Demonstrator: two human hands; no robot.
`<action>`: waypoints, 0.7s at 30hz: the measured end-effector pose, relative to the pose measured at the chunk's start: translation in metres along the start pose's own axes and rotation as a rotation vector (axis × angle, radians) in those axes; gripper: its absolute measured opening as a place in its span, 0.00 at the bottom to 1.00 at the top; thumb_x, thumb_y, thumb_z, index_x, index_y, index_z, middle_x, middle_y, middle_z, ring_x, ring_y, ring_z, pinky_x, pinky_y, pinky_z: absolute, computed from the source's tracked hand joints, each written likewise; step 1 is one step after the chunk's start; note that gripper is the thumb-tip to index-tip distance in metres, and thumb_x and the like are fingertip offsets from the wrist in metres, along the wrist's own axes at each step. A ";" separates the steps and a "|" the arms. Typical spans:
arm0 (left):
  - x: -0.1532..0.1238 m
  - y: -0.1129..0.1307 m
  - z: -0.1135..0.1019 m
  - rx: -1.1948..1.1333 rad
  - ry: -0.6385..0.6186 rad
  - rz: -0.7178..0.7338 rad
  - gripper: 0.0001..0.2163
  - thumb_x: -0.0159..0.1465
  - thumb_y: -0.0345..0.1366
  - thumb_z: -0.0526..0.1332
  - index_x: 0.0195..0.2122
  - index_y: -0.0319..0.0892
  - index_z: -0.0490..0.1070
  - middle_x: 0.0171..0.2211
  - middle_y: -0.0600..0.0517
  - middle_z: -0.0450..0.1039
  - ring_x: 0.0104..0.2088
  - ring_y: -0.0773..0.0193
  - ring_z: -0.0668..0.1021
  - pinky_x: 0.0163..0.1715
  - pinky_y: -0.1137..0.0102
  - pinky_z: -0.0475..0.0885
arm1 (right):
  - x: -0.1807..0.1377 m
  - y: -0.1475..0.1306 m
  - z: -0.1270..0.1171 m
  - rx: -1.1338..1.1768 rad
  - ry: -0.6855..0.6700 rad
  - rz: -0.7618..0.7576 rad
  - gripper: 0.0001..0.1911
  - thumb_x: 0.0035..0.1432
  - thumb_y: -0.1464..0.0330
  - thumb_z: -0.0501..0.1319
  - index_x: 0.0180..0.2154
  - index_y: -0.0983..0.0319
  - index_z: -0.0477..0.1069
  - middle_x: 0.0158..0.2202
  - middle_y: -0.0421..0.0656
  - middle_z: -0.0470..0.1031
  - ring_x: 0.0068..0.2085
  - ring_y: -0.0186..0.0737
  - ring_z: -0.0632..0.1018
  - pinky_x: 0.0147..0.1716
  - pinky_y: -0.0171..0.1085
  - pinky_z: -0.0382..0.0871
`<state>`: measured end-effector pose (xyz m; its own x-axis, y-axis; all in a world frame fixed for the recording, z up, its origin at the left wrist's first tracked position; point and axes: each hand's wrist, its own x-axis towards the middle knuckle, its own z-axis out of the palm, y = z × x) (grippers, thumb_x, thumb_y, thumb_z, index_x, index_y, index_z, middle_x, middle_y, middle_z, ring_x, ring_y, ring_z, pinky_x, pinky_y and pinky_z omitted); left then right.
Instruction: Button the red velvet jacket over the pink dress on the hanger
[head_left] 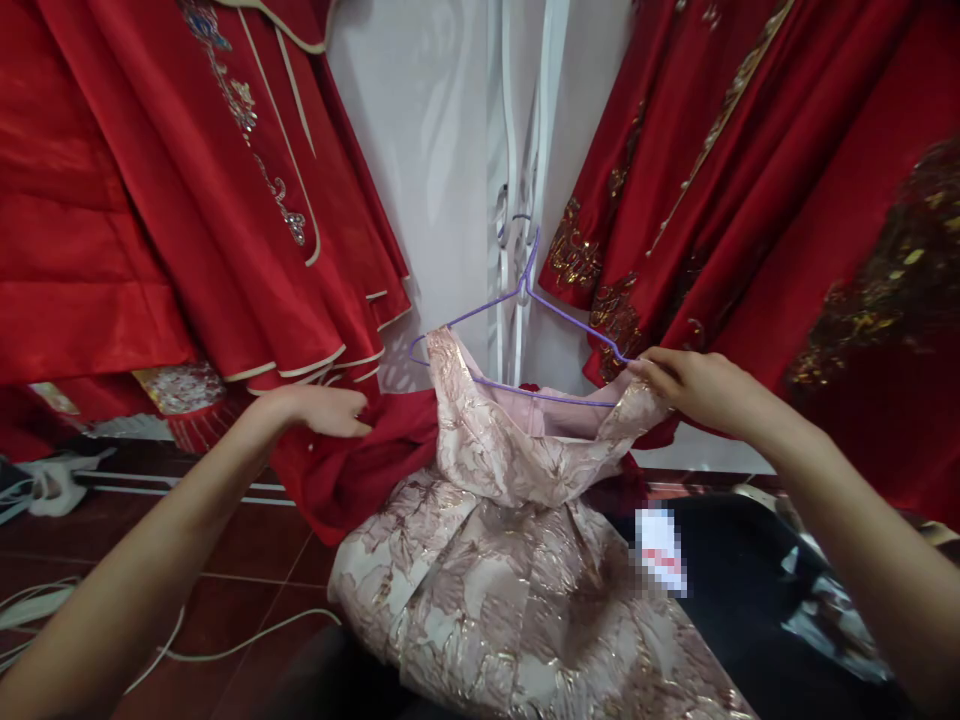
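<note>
A pale pink brocade dress (517,560) with metallic gold patterning hangs in front of me on a thin purple hanger (570,318). Its left strap sits over the hanger's left arm. My right hand (694,388) pinches the other strap at the hanger's right end. To the left of the dress, my left hand (326,408) is closed, fingers curled against dark red cloth (375,450) that spreads behind the bodice. Part of that cloth is hidden by the dress, and the left fingertips are partly out of sight.
Red embroidered garments hang at left (247,200) and right (712,200), before a white panel (420,130). A white cable (247,640) lies on the tiled floor (247,550). Low at right is a dark surface (735,590) with a crumpled clear plastic wrapper (840,625).
</note>
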<state>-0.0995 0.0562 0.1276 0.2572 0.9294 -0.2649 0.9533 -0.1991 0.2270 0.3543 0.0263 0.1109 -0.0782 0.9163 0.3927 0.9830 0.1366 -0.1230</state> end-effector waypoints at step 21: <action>0.072 0.062 0.007 0.303 0.657 0.309 0.23 0.68 0.45 0.47 0.57 0.34 0.63 0.44 0.39 0.74 0.46 0.53 0.75 0.48 0.60 0.66 | -0.029 -0.037 0.002 -0.108 0.250 0.120 0.18 0.65 0.62 0.48 0.50 0.58 0.69 0.44 0.46 0.78 0.36 0.46 0.78 0.24 0.36 0.62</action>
<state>-0.0205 0.1088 0.1159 0.4610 0.7927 0.3989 0.8799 -0.4665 -0.0900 0.3201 -0.0041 0.1022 0.0704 0.8008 0.5948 0.9957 -0.0204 -0.0903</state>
